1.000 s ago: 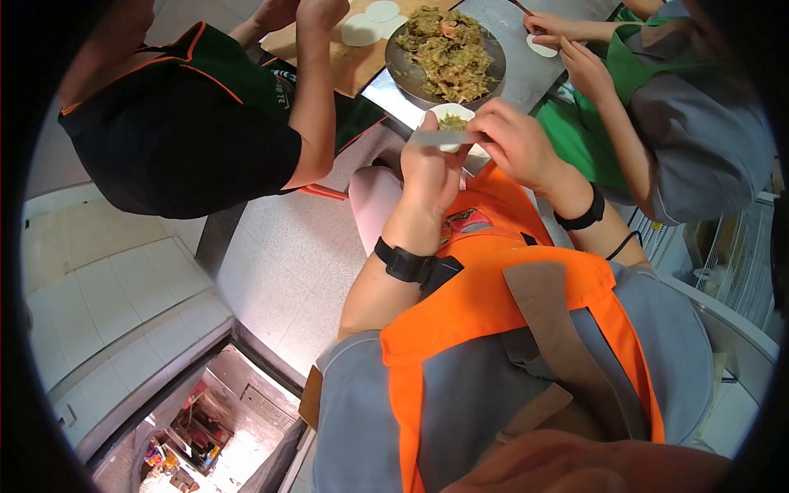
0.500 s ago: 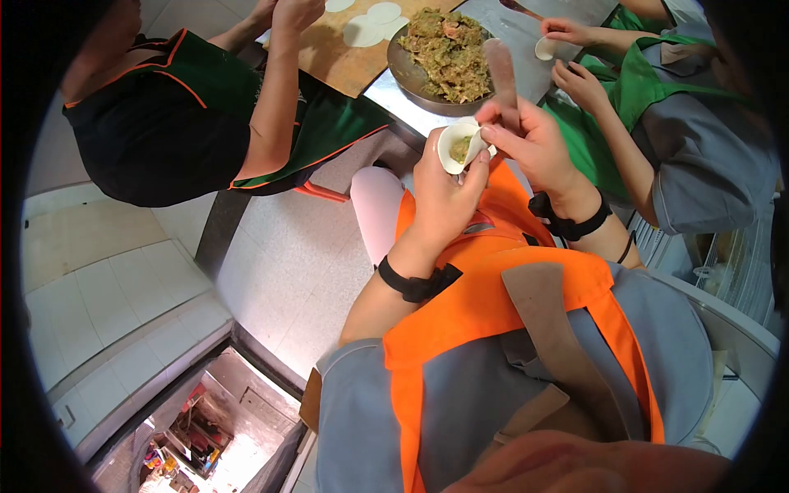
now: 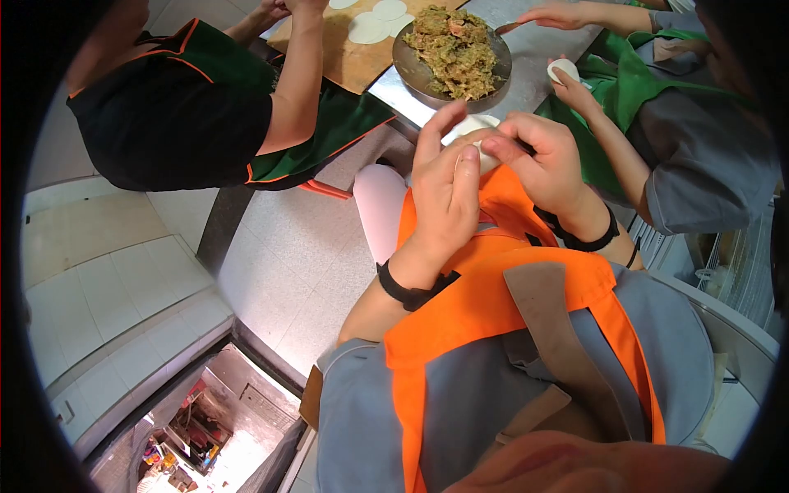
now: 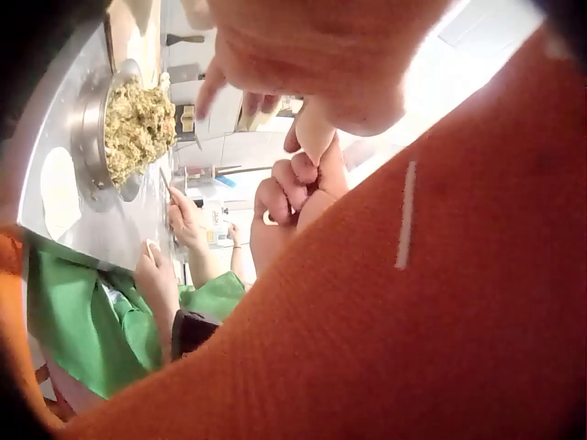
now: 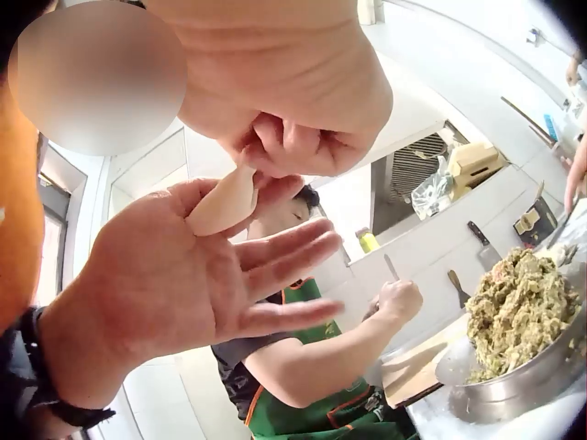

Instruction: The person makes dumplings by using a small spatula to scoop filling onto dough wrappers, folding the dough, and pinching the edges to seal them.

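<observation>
A folded dumpling point(image 5: 226, 203), pale and half-moon shaped, is between my two hands at chest height. My left hand point(image 3: 442, 193) holds it under the thumb, the other fingers stretched out, as the right wrist view shows. At its edge my right hand point(image 3: 544, 149) pinches the wrapper with thumb and forefinger; its remaining fingers point(image 4: 292, 183) are curled in. Beyond the hands stands a round metal bowl point(image 3: 404, 72) heaped with greenish chopped filling point(image 3: 454, 51). Pale round wrappers point(image 3: 475, 125) lie at the near table edge, partly behind my hands. The spatula's blade is hidden now.
On the left, a person in a dark green apron point(image 3: 333, 135) works by a wooden board point(image 3: 349, 62) with several round wrappers point(image 3: 368, 26). To the right, a person in a green apron point(image 3: 612, 62) holds a wrapper point(image 3: 563, 71) and reaches a spatula point(image 3: 508, 27) to the bowl.
The open wrapper with filling in my left hand has been folded over, and my right hand has closed in on its edge. The person at right has moved a spatula to the bowl.
</observation>
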Tool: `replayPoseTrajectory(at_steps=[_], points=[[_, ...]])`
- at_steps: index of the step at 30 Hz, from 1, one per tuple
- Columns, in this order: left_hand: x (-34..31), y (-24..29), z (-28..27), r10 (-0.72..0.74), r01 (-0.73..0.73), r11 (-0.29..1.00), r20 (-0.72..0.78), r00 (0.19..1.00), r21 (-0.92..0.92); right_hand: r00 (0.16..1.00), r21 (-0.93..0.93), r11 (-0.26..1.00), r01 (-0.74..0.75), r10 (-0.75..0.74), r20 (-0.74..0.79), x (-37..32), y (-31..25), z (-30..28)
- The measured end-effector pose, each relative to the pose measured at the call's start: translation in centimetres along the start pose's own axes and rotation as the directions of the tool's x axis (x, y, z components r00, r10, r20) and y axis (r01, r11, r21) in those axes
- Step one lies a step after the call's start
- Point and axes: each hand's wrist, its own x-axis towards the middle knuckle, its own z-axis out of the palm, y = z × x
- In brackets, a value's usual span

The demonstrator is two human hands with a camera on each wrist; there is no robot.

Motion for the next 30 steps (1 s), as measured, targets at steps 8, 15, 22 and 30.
replayPoseTrajectory(at_steps=[8,15,22,30], points=[[1.1,4.8,-2.3,-0.342,0.537,0.628,0.420,0.840,-0.563,0.979,0.140,0.972,0.188,-0.197,0.056,1.7,-0.9,-0.2],[0.0,4.2,-1.4,-0.292,0.385,0.805,0.264,0.919,-0.451,0.939,0.116,0.944,0.310,-0.323,0.117,1.6,-0.6,0.9],[0.5,4.2,-1.0,-0.287,0.346,0.812,0.194,0.938,-0.471,0.946,0.027,0.948,0.319,-0.320,0.050,1.7,-0.4,1.4],[2.5,3.3,-2.2,-0.296,0.376,0.841,0.249,0.922,-0.390,0.986,0.243,0.970,0.030,-0.068,0.149,2.5,-1.7,0.2]])
